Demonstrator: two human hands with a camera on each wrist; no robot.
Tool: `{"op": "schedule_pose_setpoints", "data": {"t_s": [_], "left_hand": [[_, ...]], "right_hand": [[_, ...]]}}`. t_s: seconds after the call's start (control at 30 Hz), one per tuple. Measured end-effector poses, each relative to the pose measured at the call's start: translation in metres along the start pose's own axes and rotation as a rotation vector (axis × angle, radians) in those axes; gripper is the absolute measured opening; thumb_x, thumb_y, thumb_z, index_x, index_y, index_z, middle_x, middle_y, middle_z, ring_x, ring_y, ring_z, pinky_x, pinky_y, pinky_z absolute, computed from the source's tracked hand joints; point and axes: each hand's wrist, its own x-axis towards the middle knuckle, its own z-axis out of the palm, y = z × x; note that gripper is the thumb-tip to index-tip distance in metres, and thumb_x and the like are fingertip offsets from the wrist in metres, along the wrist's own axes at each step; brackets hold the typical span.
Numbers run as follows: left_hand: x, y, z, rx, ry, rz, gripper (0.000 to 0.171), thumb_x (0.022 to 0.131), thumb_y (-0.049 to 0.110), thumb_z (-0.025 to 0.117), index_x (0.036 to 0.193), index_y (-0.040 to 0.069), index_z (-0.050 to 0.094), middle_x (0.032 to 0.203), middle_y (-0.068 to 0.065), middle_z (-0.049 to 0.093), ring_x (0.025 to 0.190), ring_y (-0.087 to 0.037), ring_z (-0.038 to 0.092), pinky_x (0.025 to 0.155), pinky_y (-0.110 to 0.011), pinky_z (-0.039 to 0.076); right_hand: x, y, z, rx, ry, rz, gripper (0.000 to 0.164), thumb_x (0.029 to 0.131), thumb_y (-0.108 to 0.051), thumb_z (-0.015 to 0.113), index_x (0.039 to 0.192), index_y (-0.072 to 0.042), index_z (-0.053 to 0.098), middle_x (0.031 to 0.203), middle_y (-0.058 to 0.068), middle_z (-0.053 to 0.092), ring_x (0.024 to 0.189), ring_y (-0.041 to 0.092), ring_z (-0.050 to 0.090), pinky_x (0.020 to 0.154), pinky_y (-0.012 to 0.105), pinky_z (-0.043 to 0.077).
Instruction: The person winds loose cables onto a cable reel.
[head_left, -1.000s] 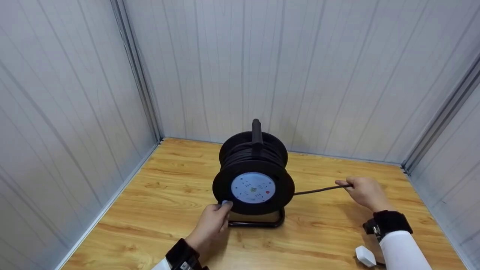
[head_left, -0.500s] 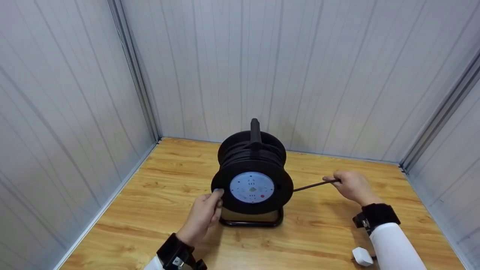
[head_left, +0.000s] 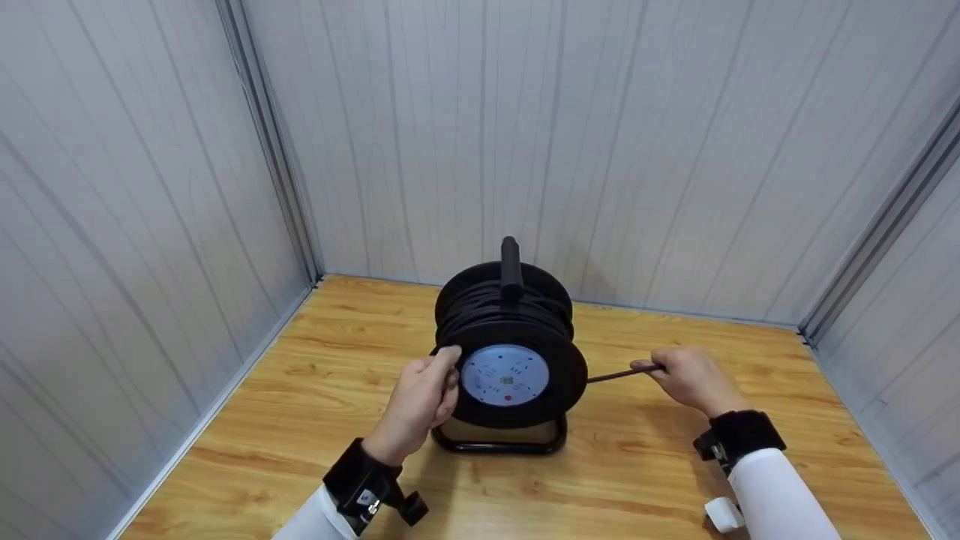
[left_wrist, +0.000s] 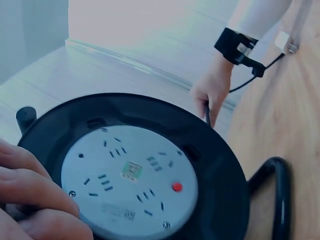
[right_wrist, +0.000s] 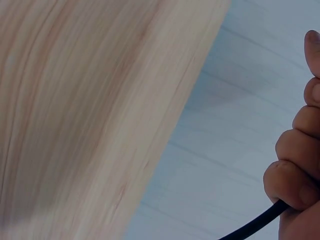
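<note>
A black cable reel (head_left: 544, 409) stands upright on its tubular frame (head_left: 502, 448), with dark cable (head_left: 517, 306) wound between its flanges. Its round grey socket panel (head_left: 505, 375) carries a red button (left_wrist: 177, 187). At the front flange's left edge, my left hand (head_left: 421, 394) curls its fingers round the reel's small winding knob, which the fingers mostly hide. To the right of the reel, my right hand (head_left: 694, 379) grips the free cable (head_left: 619, 374), which runs slightly upward from the drum. In the right wrist view, curled fingers (right_wrist: 295, 145) close round this black cable (right_wrist: 255, 222).
A white plug (head_left: 724, 515) lies on the wooden tabletop (head_left: 300, 420) beside the right forearm. Pale panel walls (head_left: 450, 135) enclose the back and both sides. The reel's carrying handle (head_left: 511, 266) sticks up at the top.
My left hand has moved up along the flange, and the socket panel has turned clockwise, its red button now near the bottom. My right hand has come left, nearer the reel, still gripping the cable.
</note>
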Motion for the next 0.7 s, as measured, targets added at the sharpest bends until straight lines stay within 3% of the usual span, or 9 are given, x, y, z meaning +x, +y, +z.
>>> {"op": "schedule_pose_setpoints", "data": {"t_s": [0.23, 0.7], "left_hand": [[0.007, 0.014, 0.015, 0.08, -0.025, 0.005, 0.057, 0.1, 0.049, 0.061, 0.065, 0.008, 0.044, 0.042, 0.001, 0.037, 0.033, -0.01, 0.028, 0.033, -0.026, 0.02], [0.022, 0.024, 0.041, 0.152, -0.164, 0.02, 0.064, 0.103, 0.053, 0.053, 0.058, 0.009, 0.041, 0.041, -0.001, 0.038, 0.033, -0.011, 0.025, 0.033, -0.028, 0.02]], "right_hand": [[0.01, -0.015, 0.008, -0.005, 0.0, -0.025, 0.047, 0.096, -0.047, 0.068, 0.063, -0.023, 0.046, 0.053, -0.011, 0.04, 0.049, 0.011, 0.039, 0.053, 0.03, 0.034], [0.027, -0.039, 0.024, 0.009, 0.06, -0.143, 0.046, 0.094, -0.048, 0.071, 0.063, -0.026, 0.045, 0.055, -0.015, 0.035, 0.048, 0.007, 0.036, 0.051, 0.028, 0.035]]}}
